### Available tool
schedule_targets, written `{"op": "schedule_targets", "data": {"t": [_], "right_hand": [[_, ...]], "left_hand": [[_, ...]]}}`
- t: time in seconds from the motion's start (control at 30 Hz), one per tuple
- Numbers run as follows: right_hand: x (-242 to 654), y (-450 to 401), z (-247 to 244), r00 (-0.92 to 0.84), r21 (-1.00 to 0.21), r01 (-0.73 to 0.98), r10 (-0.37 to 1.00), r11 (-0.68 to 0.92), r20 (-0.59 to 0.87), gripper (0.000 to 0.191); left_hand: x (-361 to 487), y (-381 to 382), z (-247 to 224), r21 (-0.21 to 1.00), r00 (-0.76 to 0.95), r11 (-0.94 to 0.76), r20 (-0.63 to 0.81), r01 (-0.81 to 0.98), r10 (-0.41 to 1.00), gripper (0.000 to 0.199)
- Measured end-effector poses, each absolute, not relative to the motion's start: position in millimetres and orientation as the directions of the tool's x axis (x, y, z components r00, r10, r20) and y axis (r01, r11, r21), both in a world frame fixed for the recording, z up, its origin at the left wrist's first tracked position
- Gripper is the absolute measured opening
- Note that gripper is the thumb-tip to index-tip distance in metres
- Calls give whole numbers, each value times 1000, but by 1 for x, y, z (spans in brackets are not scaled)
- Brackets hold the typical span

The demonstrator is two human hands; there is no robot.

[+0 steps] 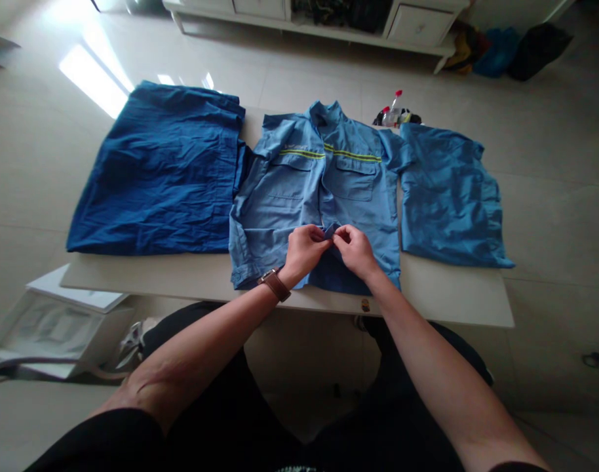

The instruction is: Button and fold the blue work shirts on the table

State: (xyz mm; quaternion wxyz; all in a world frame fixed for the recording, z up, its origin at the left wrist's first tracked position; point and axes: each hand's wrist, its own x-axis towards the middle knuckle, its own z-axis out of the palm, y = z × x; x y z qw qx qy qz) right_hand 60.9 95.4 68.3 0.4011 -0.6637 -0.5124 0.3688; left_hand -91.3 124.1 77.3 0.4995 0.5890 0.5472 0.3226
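A light blue work jacket (319, 177) with yellow reflective stripes across the chest lies face up on a white table (451, 295). My left hand (304, 250), with a brown leather watch strap (274, 285) on its wrist, pinches the jacket's lower front edge. My right hand (354, 250) pinches the same edge beside it, and a small darker blue fold (331, 231) sticks up between them. To the left lies a dark blue garment (156, 174), and to the right a crumpled blue piece of clothing (449, 196).
A clear bottle with a red cap (392, 117) stands beyond the jacket among dark items. A low white cabinet (417, 23) and several bags (499, 52) are on the tiled floor behind. A white box (58, 328) stands at lower left.
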Motion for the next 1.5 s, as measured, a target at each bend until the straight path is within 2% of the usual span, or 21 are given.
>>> {"op": "schedule_targets", "data": {"t": [0.1, 0.2, 0.33, 0.5, 0.7, 0.9, 1.13, 1.5], "right_hand": [[62, 96, 65, 208, -915, 371, 975, -155, -80, 19], [64, 97, 61, 209, -922, 351, 973, -165, -95, 20], [64, 96, 60, 198, -920, 349, 974, -177, -112, 19], [65, 96, 61, 192, -896, 412, 977, -166, -92, 14], [66, 98, 57, 168, -909, 365, 974, -202, -149, 12], [66, 98, 56, 157, -910, 348, 971, -225, -180, 12], [65, 96, 63, 120, -882, 422, 977, -210, -175, 10], [60, 94, 66, 157, -901, 370, 971, -226, -179, 15]], "left_hand": [[-92, 125, 80, 933, 210, 84, -165, 349, 964, 10], [-93, 125, 84, 919, 258, 11, -122, 395, 958, 22], [-93, 126, 87, 880, 290, -70, -79, 470, 954, 26], [-92, 126, 86, 866, 309, -88, -79, 492, 948, 20], [-95, 129, 88, 877, 302, -45, -117, 478, 946, 2], [-97, 134, 89, 839, 350, -119, -89, 531, 933, 6], [-107, 145, 91, 826, 473, -218, -66, 519, 879, 4], [-107, 142, 91, 856, 469, -185, -74, 482, 880, 8]]}}
